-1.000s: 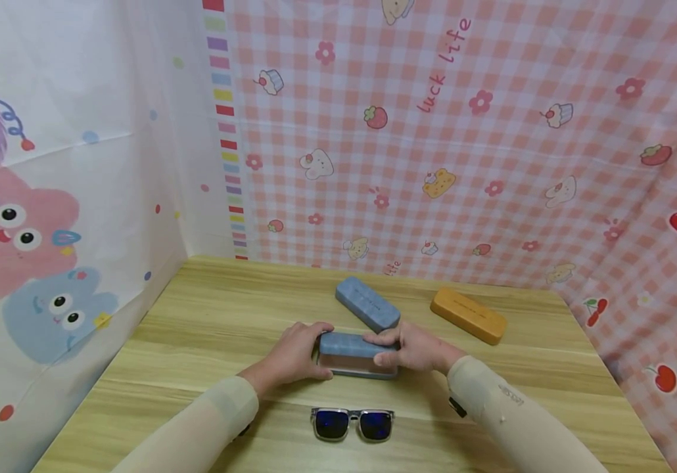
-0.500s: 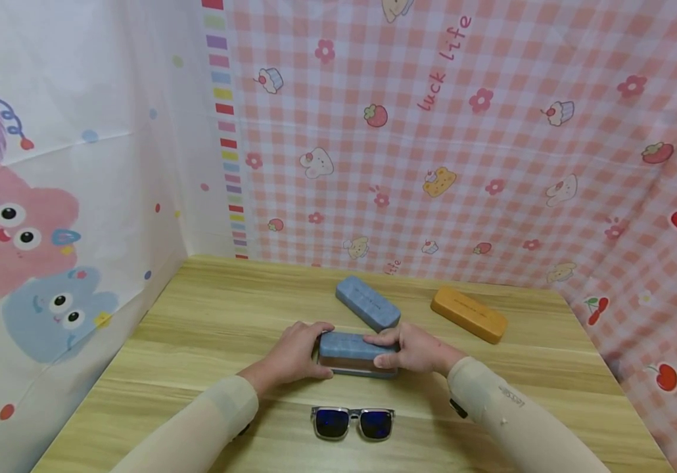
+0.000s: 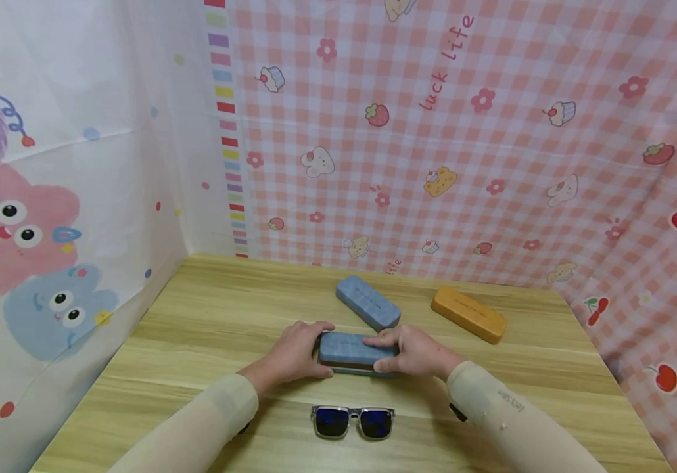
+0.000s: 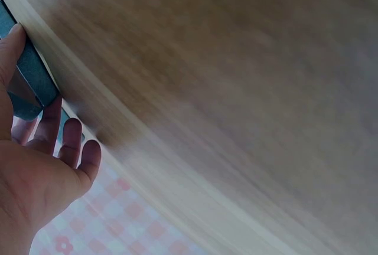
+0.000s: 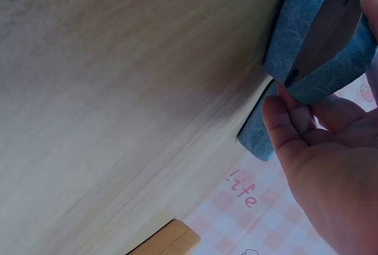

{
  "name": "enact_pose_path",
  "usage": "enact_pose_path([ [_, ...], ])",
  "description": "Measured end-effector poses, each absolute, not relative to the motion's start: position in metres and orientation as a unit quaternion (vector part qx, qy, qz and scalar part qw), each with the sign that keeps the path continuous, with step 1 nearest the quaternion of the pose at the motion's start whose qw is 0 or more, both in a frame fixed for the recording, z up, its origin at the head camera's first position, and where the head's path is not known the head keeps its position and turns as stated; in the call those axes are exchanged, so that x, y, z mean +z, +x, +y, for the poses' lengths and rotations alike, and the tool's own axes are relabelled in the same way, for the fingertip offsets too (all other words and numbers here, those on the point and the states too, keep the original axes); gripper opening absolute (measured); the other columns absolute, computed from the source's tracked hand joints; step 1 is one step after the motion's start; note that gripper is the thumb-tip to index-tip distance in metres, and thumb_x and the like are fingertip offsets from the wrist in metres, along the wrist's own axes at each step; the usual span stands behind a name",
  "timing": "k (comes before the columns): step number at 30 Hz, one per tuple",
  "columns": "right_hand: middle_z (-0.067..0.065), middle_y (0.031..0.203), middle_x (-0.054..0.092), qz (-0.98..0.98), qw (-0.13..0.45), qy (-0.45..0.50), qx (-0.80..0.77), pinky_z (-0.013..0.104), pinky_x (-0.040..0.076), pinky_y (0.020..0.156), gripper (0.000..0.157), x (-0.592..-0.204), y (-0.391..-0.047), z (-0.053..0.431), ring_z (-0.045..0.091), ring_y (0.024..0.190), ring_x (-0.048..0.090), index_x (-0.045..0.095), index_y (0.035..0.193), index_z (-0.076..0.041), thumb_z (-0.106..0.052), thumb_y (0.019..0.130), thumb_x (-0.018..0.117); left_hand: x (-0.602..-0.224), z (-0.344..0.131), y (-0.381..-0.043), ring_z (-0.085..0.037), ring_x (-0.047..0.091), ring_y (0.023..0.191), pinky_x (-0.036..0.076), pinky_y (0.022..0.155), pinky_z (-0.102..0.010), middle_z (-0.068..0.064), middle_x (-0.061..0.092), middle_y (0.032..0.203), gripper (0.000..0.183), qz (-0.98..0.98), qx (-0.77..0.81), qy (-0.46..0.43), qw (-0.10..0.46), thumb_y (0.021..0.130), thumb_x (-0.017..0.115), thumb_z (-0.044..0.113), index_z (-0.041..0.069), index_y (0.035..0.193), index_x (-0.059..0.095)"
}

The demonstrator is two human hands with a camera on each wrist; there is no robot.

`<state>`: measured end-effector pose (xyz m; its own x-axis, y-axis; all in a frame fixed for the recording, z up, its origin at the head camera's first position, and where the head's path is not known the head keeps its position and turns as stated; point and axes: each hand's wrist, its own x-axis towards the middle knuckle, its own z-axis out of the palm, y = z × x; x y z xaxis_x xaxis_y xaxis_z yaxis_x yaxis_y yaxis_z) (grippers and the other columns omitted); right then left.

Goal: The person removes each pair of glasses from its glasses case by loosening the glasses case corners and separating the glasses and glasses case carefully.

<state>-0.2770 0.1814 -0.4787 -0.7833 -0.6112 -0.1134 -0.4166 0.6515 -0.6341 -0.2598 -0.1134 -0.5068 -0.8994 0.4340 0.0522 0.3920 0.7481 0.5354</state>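
A blue glasses case (image 3: 347,348) lies in the middle of the table with its lid lowered, a narrow gap along the front edge. My left hand (image 3: 294,355) grips its left end, thumb at the front and fingers at the back. At the right end, my right hand (image 3: 418,353) holds the lid, with fingers on top and thumb at the lid's front. The right wrist view shows the case's end (image 5: 295,30) with a brown side fold between the two halves. Sunglasses (image 3: 332,424) with dark blue lenses and a clear frame lie in front of the case.
A second blue case (image 3: 368,302) sits shut just behind the held one, near the right fingers. To its right is an orange case (image 3: 470,315), shut. Patterned cloths (image 3: 397,144) hang behind the wooden table (image 3: 226,295) and along its sides.
The lid of the held blue case has come down at the front, narrowing its wide opening to a slim gap. Both hands stay at its ends; the sunglasses and other cases have not moved.
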Motion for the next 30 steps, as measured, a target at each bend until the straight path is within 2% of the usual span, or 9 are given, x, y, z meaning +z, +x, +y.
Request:
enact_pose_path([
  [8,0.010,0.148,0.068,0.905,0.149,-0.279,-0.285,0.055,0.049,0.117,0.054,-0.4790,-0.2753,0.1794,0.032,0.141,0.061,0.072,0.141,-0.027,-0.033,0.090,0.088,-0.5061,-0.1134,-0.2596,-0.033,0.060,0.124,0.046,0.110,-0.054,-0.011,0.071,0.138,0.083,0.935,0.276,0.219,0.041,0.077,0.098,0.036,0.012,0.147,0.061],
  [18,0.013,0.146,0.068,0.904,0.145,-0.284,-0.285,0.055,0.050,0.115,0.056,-0.4802,-0.2753,0.1795,0.032,0.139,0.062,0.072,0.141,-0.024,-0.033,0.088,0.090,-0.5056,-0.1131,-0.2599,-0.032,0.060,0.124,0.046,0.111,-0.053,-0.009,0.071,0.138,0.081,0.935,0.269,0.227,0.039,0.077,0.098,0.037,0.011,0.146,0.062],
  [30,0.009,0.146,0.069,0.914,0.131,-0.274,-0.268,0.052,0.050,0.116,0.057,-0.4797,-0.2703,0.1765,0.028,0.139,0.063,0.074,0.138,-0.027,-0.033,0.085,0.092,-0.5068,-0.1135,-0.2609,-0.033,0.061,0.123,0.046,0.111,-0.053,-0.009,0.072,0.138,0.081,0.934,0.267,0.235,0.036,0.077,0.098,0.037,0.011,0.145,0.063],
])
